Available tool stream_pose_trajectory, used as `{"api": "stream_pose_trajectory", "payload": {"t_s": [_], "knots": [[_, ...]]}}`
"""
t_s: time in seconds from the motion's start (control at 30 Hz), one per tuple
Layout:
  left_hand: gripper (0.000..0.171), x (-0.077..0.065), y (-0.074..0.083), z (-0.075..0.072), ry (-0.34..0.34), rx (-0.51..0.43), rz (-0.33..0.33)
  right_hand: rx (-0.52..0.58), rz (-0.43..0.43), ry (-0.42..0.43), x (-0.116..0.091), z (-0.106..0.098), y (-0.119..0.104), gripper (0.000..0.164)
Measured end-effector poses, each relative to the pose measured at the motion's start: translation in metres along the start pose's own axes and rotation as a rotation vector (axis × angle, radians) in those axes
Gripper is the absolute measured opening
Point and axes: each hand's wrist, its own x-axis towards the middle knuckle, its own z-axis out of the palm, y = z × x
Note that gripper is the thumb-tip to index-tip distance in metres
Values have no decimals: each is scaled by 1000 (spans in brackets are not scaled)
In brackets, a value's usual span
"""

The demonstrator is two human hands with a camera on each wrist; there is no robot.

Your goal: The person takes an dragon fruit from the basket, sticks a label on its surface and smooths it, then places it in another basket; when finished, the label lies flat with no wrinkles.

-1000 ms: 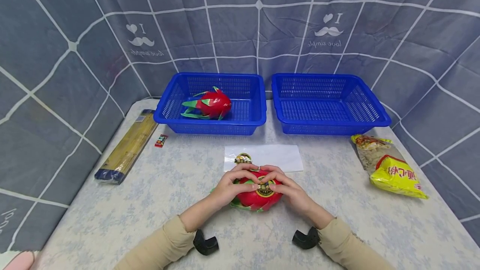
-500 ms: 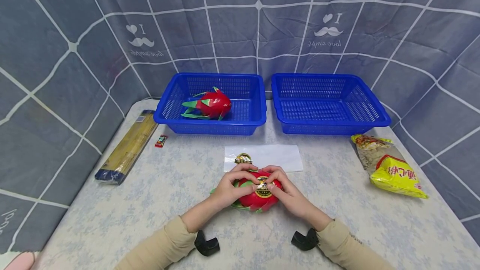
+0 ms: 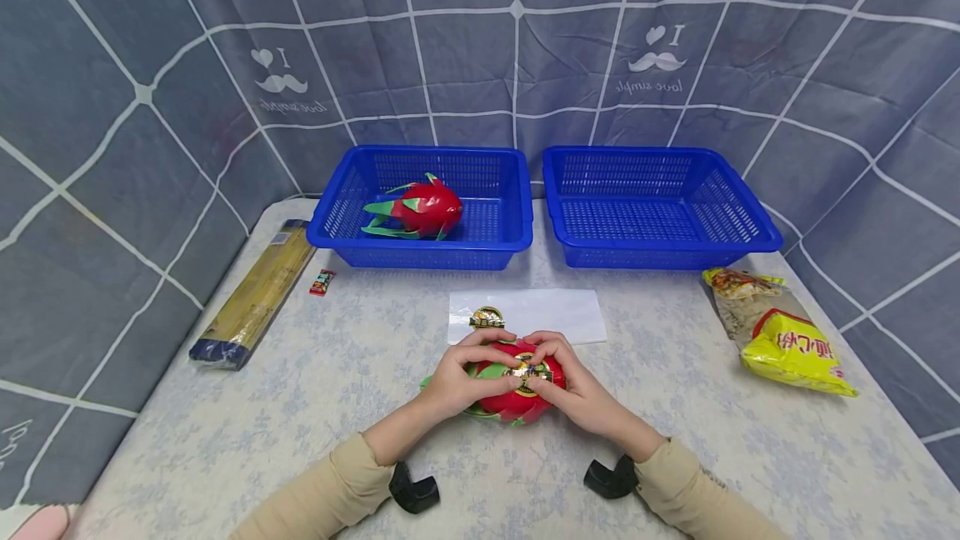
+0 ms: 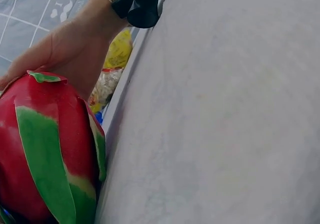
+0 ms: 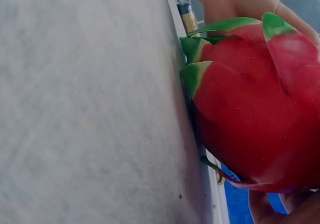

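Observation:
A red dragon fruit (image 3: 498, 403) with green-tipped scales lies on the table at front centre, its leafy end to the left. On its upper side is a round black-and-gold sticker (image 3: 537, 372). The left hand (image 3: 459, 375) grips the fruit from the left, fingers bent over the top and thumb at the sticker's left edge. From the other side the right hand (image 3: 581, 388) holds it, with curled fingers and thumb touching the sticker. Both wrist views show the fruit close up; the sticker is hidden there.
Behind the hands lies a white sheet (image 3: 555, 315) bearing another sticker (image 3: 487, 317). A blue basket (image 3: 427, 258) holds a second dragon fruit (image 3: 431, 208); another blue basket (image 3: 652, 259) stands right. Also present are a noodle pack (image 3: 258, 298), a small candy (image 3: 322, 282) and a yellow bag (image 3: 787, 344).
The right hand's fingers and thumb have drawn back and bent over the sticker, which shows more now. The left hand and the fruit have hardly moved.

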Motion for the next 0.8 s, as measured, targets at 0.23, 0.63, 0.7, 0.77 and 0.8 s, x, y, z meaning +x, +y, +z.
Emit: {"api": "stream_pose_trajectory", "payload": {"t_s": [0.23,0.63,0.7,0.77,0.8], "knots": [[13,1,-8,-3,-24,23,-55,18,47,4,-1,0,-3,15],[20,3,-6,-9,-123,-47,-117,162,126,0,0,-4,-3,10],[19,2,-6,-9,-134,-46,-110,164,122,-4,0,-5,-3,11],[19,2,-7,-9,-141,-30,-90,157,124,-2,0,-4,-4,11],[18,2,-7,-9,-144,-22,-76,150,126,1,0,-4,-4,11]]}}
